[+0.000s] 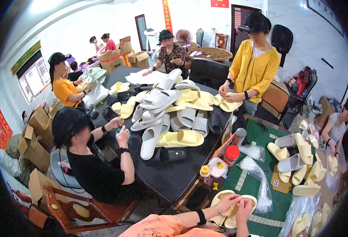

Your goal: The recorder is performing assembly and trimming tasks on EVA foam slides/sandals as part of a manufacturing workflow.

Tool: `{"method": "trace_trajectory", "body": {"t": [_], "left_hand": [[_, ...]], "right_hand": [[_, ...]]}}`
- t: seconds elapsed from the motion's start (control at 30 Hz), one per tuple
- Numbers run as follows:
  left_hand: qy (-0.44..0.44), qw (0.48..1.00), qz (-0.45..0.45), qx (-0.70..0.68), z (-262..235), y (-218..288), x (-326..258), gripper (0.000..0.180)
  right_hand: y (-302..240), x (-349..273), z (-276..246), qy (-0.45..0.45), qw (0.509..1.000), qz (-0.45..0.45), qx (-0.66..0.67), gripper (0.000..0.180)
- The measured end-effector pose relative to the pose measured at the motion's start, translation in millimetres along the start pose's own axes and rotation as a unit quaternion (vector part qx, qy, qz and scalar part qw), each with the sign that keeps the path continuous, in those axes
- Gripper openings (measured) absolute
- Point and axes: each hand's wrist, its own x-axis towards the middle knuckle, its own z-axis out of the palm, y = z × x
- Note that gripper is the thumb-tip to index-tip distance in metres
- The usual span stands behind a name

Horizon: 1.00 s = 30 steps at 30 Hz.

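Note:
Just above a pair of pale yellow slippers, my left hand [226,203] and my right hand [245,208] meet with their fingertips pinched close together. Anything between the fingers is too small or hidden to make out. One slipper [220,195] shows beyond and beneath my left hand, and the other slipper [253,200] lies partly behind my right hand. Both are at the near edge of a green mat [237,182]. A black band and a thin bracelet circle my left wrist.
Beside my hands stand a yellow-capped bottle [204,173], a white tub [217,167] and a red-lidded jar [231,155]. Clear plastic bags [262,189] and more slippers [300,158] lie rightward. A slipper pile [174,114] covers the dark table [170,173], with several people around it.

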Motion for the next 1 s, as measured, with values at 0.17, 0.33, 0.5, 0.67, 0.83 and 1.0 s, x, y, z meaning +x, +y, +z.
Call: {"method": "trace_trajectory", "body": {"t": [0.17,0.33,0.5,0.67,0.83,1.0], "left_hand": [[-0.044,0.998,0.013,0.051,-0.4,4.6,-7.7,0.023],[-0.034,0.998,-0.008,0.06,3.2,-1.6,-4.8,0.018],[-0.06,0.997,0.019,-0.04,-8.2,19.2,10.2,0.012],[-0.02,0.995,0.009,0.098,24.0,26.4,-1.9,0.01],[-0.096,0.991,-0.025,0.086,46.5,3.8,-20.6,0.009],[-0.08,0.986,-0.038,0.138,49.8,1.4,-27.6,0.012]], "right_hand": [[4.6,-8.0,-1.4,0.012,0.997,0.01,0.071,0.008],[8.5,-11.4,-12.3,0.001,1.0,-0.006,0.004,0.009],[3.1,-28.2,-56.4,0.108,0.967,-0.066,-0.222,0.01],[62.4,-70.1,-62.4,0.011,0.964,-0.027,-0.264,0.037],[56.6,-47.1,-31.4,0.056,0.995,-0.063,-0.057,0.043],[118.3,-46.0,-25.1,0.024,0.999,-0.027,-0.035,0.034]]}}
